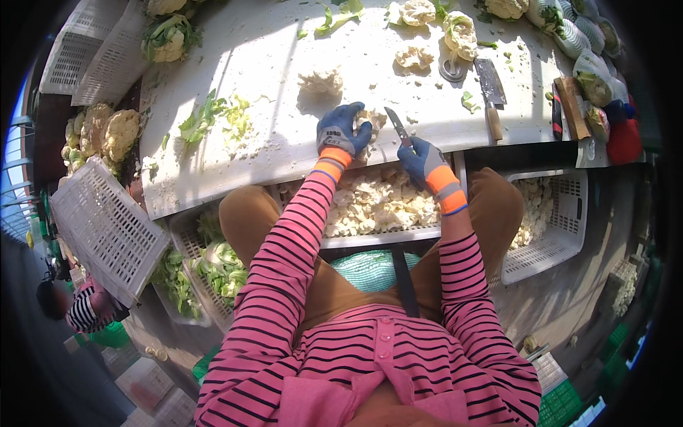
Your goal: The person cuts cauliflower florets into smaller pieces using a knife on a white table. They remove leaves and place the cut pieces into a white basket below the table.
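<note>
My left hand (344, 128), in a blue and grey work glove with an orange cuff, grips a piece of cauliflower (375, 121) near the front edge of the white table (272, 133). In my right hand (420, 160), gloved alike, is a small knife (396, 124) whose blade points up and away, just right of the piece and apart from it. Below both hands, a white plastic crate (384, 237) between my knees holds many cut cauliflower florets (381, 200). A larger cauliflower chunk (322, 81) lies on the table beyond my left hand.
A cleaver (491, 91) with a wooden handle lies right, beside a trimmed cauliflower (460, 36). Loose leaves (203, 117) lie left. Net-wrapped cauliflowers (587, 64) are piled at the far right. Crates stand at both sides; one white crate (109, 229) leans at left. Another person (88, 307) is behind it.
</note>
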The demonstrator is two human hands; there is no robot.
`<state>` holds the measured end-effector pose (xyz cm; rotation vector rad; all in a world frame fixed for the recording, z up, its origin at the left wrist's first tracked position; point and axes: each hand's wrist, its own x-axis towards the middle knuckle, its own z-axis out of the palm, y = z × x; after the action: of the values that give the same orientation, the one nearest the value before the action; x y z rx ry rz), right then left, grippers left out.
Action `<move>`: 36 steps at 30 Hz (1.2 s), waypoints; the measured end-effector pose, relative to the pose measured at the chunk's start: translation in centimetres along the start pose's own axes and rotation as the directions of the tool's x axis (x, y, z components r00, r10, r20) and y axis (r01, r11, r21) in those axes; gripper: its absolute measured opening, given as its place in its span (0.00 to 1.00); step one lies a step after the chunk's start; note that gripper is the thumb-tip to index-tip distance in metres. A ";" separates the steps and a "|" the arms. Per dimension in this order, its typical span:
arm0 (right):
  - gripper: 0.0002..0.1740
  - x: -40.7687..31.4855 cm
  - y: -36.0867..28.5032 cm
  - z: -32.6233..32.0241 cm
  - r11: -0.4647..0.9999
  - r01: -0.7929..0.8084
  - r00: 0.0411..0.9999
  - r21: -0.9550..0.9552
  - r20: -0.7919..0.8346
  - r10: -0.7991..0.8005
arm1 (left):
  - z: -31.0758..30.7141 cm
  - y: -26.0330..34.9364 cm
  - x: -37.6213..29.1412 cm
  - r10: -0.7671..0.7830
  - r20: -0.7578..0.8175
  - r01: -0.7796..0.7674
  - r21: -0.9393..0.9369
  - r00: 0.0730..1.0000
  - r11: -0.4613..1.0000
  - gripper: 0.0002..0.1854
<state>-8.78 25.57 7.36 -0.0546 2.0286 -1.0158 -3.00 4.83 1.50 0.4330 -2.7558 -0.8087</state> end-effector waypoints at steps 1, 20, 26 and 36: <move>0.22 0.8 -0.5 0.0 0.998 0.047 0.980 0.048 -0.194 -0.037 | 0.0 -0.1 0.4 -0.010 0.035 0.009 0.019 0.999 1.000 0.25; 0.15 -0.2 2.7 5.8 0.921 0.095 0.987 0.378 -0.156 -0.038 | -6.8 -4.7 9.3 -0.016 0.147 -0.028 0.289 0.989 0.957 0.43; 0.18 2.5 3.1 7.1 0.816 0.568 0.752 0.101 -0.467 -0.466 | -3.8 -3.0 4.2 -0.231 0.442 0.453 -0.503 0.867 0.736 0.42; 0.19 2.7 1.0 5.8 0.925 0.379 0.857 0.024 -0.387 -0.341 | -0.2 -1.1 -1.3 -0.316 -0.092 0.200 -0.600 0.944 0.774 0.27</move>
<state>-6.14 21.51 3.12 -0.2087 2.3677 -1.4545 -1.47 4.28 0.81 0.7195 -2.1350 -1.5323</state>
